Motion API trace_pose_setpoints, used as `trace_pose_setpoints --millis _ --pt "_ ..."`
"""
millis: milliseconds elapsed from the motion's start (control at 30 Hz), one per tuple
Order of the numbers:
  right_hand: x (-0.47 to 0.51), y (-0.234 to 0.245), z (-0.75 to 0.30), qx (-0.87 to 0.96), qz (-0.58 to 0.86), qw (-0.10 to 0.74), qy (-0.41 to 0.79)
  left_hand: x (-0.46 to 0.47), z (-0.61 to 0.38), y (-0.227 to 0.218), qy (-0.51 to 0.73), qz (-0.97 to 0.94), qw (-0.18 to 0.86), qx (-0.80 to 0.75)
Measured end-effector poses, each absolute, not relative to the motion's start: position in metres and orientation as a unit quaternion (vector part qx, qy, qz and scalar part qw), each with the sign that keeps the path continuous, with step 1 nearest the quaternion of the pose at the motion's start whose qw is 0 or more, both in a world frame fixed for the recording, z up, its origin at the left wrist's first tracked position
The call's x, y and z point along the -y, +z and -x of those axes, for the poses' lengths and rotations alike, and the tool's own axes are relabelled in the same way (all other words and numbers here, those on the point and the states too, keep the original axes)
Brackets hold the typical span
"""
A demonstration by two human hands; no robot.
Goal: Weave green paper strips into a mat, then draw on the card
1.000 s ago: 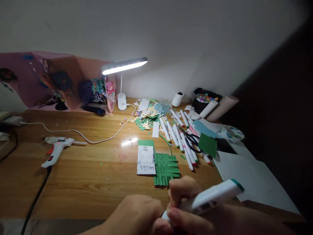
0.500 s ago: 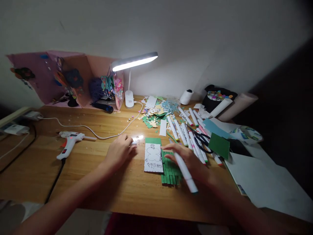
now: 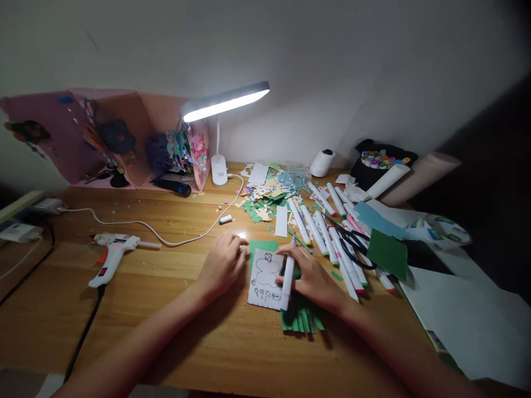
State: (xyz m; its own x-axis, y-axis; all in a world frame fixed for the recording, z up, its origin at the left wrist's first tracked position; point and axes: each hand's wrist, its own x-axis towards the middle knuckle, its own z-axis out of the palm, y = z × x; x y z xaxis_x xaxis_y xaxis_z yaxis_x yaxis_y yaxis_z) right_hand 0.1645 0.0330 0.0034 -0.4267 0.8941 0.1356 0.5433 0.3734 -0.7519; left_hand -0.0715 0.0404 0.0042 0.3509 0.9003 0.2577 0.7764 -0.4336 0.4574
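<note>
A small white card (image 3: 264,276) with a black outline drawing lies on a green paper weave (image 3: 301,317) on the wooden desk (image 3: 157,309). My left hand (image 3: 224,264) rests at the card's left edge, fingers curled down on it. My right hand (image 3: 312,275) sits at the card's right edge and holds a white marker (image 3: 287,278), its tip pointing away from me. A small marker cap (image 3: 225,219) lies on the desk behind my left hand.
Several white markers (image 3: 327,232), black scissors (image 3: 352,243) and green and blue paper pieces lie right of the card. Paper scraps (image 3: 269,196) pile behind it. A lit desk lamp (image 3: 219,110), a glue gun (image 3: 110,257) with its cable, and white sheets (image 3: 468,320) surround the area.
My hands went from near my body, pulling at the marker, out to the card. The left hand left the cap on the desk and moved to the card; the right turned the marker.
</note>
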Motion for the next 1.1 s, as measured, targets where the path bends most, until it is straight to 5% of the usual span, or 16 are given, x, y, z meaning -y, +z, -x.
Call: trace_pose_setpoints --millis 267,433,700,1100 --pt "-0.038 0.008 -0.179 0.468 0.531 0.527 0.47 -0.029 0.072 0.017 0.243 -0.769 0.371 -0.461" --pt "-0.018 0.014 -0.169 0.481 0.498 0.494 0.527 -0.019 0.058 0.012 0.309 -0.579 0.631 -0.414" --pt "-0.003 0.019 -0.161 0.538 0.44 0.368 0.618 -0.026 0.057 0.017 0.388 -0.451 0.626 -0.504" --pt "0.006 0.026 -0.16 0.506 0.431 0.345 0.663 -0.01 0.05 0.013 0.352 -0.553 0.604 -0.453"
